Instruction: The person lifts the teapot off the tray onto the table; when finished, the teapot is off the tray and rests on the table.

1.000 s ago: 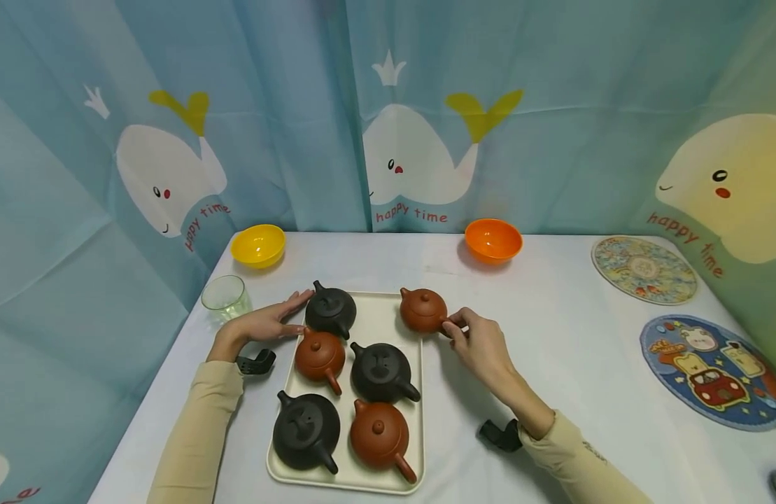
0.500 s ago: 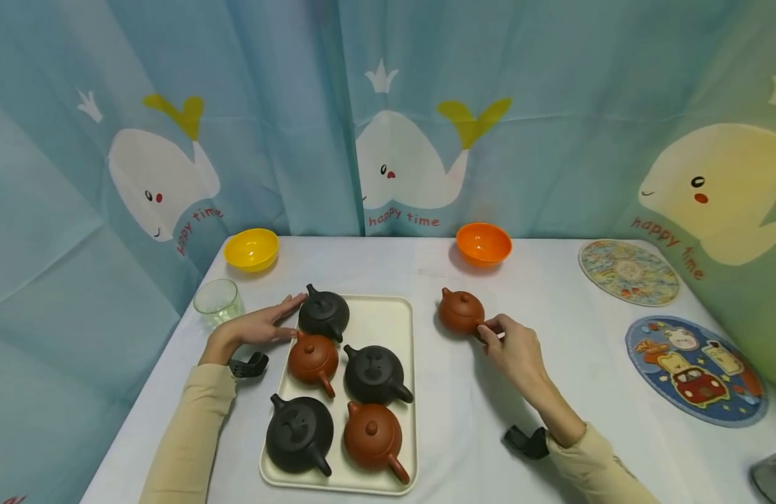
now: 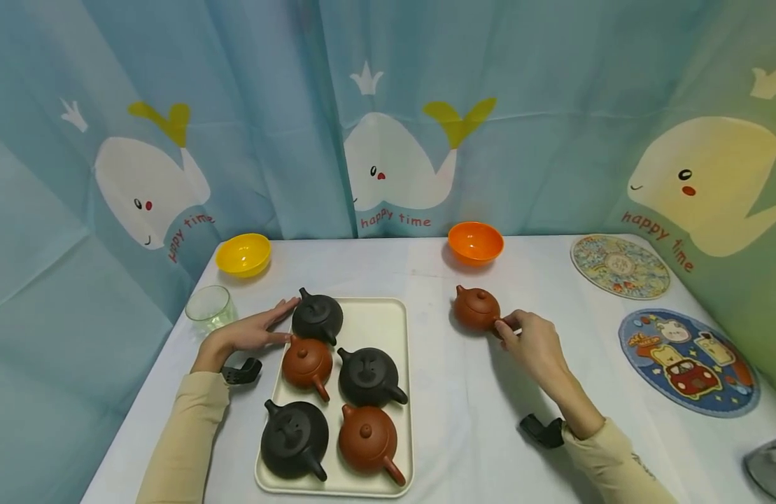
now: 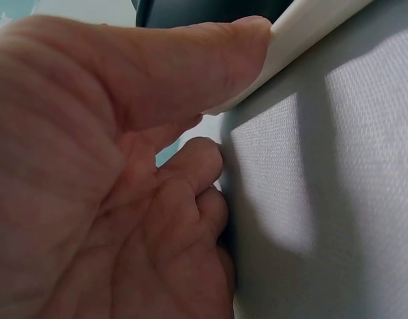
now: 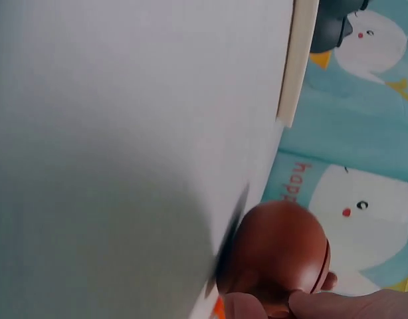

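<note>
Right hand (image 3: 531, 341) pinching brown teapot (image 3: 476, 309), moved further right off tray (image 3: 375, 323)

In the right wrist view, the pale grey tabletop (image 5: 111, 133) fills most of the frame. At the bottom right a brown teapot (image 5: 277, 256) sits on it, pinched at its lower edge by the fingertips (image 5: 317, 304) of the right hand (image 5: 304, 307), of which only a little shows along the bottom of the frame. In the upper right runs the cream edge of a tray (image 5: 297, 60) with part of a dark teapot (image 5: 333, 23) past it, against a blue curtain (image 5: 363, 166) printed with white whales.
</note>
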Motion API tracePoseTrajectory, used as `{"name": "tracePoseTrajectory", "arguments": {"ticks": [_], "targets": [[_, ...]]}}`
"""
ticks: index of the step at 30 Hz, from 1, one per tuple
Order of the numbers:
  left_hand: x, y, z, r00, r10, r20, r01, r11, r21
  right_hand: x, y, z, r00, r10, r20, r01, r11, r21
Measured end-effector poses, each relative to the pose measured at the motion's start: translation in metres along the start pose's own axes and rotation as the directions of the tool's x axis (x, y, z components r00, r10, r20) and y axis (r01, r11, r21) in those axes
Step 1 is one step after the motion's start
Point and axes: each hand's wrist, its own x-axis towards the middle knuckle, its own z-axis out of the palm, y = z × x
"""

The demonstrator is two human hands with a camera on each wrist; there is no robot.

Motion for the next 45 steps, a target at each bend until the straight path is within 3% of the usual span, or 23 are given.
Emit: {"name": "tracePoseTrajectory", "arguments": {"ticks": [7,20,36,45], "targets": [[-0.003,0.001,0.003,1.000,0.004,-0.003,-0.004,1.000,-0.013,0.003,0.011,-0.015,1.000,-0.019,-0.021,0.017,0.997,-0.077],[-0.005,-0.005,0.003,1.000,-0.009,0.008,0.009,1.000,-0.030,0.009,0.038,-0.045,0.997,0.071,0.010,-0.068,0.984,-0.167],[-0.001,-0.004,-0.001,1.000,-0.003,0.014,0.003,0.998,-0.056,0.011,0.074,-0.071,0.973,0.229,-0.004,-0.227,0.963,-0.145],[-0.002,0.000,-0.001,1.000,0.009,0.021,-0.008,0.998,-0.060,0.013,0.078,-0.073,0.974,0.226,0.000,-0.223,0.960,-0.170]]}}
